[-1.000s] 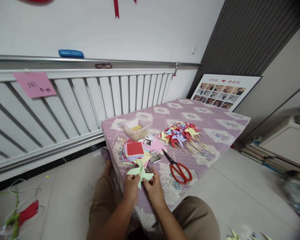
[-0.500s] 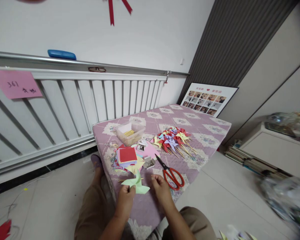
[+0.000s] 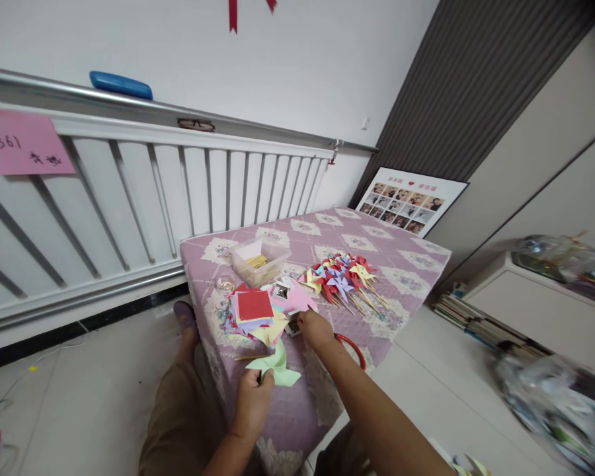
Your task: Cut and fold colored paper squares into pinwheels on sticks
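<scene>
My left hand point(image 3: 254, 402) is closed on a light green paper pinwheel point(image 3: 277, 367), holding it over the near edge of the table. My right hand point(image 3: 316, 328) reaches forward with its fingers curled down over a small box point(image 3: 293, 326) beside the stack of coloured paper squares point(image 3: 252, 308). Whether those fingers grip anything I cannot make out. The right forearm covers most of the red scissors point(image 3: 353, 345). A thin wooden stick point(image 3: 246, 357) lies just left of the green pinwheel.
A low table under a purple quilted cloth point(image 3: 406, 254) carries a clear plastic box point(image 3: 259, 260) and a heap of finished pinwheels on sticks point(image 3: 346, 277). A white radiator point(image 3: 178, 192) runs behind. Books point(image 3: 471, 317) and a photo board point(image 3: 409, 199) stand at the right.
My right hand let go of the green pinwheel and moved forward to the small box by the paper stack. My left hand keeps the pinwheel. The camera swung slightly right.
</scene>
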Action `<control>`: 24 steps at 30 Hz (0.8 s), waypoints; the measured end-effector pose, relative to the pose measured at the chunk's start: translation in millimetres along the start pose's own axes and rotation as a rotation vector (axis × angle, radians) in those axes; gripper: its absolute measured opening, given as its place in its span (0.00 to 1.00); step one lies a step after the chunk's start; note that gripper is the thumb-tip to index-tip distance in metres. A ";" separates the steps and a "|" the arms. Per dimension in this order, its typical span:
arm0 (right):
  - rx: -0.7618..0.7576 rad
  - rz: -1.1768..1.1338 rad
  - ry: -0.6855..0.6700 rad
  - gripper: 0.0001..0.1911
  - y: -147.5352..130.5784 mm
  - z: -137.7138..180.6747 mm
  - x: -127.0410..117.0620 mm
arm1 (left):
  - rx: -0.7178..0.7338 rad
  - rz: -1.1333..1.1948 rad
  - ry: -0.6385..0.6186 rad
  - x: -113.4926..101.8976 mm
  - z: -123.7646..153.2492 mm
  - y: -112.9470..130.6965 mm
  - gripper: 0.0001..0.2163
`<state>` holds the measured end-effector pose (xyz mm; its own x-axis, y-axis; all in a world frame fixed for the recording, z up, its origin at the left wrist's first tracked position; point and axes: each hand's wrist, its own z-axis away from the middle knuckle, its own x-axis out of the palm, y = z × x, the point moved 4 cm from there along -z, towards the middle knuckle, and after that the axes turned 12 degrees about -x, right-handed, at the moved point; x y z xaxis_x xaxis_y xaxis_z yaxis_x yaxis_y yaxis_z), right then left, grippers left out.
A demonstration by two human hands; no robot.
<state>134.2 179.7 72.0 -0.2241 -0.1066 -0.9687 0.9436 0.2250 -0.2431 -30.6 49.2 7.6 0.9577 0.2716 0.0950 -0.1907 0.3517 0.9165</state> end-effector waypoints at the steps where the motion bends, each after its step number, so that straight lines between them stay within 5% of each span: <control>1: 0.014 0.020 -0.023 0.09 -0.5 -2.2 3.0 | 0.001 -0.010 -0.005 0.1 0.0 0.3 0.09; 8: 0.074 0.087 -0.054 0.11 0.4 -3.8 18.4 | -0.015 -0.047 -0.017 -0.2 -4.2 -7.4 0.09; 24: 0.005 -0.017 0.149 0.10 0.3 9.3 12.2 | 0.001 -0.048 -0.022 -0.9 -9.2 -14.4 0.11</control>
<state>134.1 169.5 60.6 -0.2740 0.0348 -0.9611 0.9403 0.2197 -0.2601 -30.7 52.2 -9.3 0.9704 0.2343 0.0595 -0.1441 0.3634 0.9204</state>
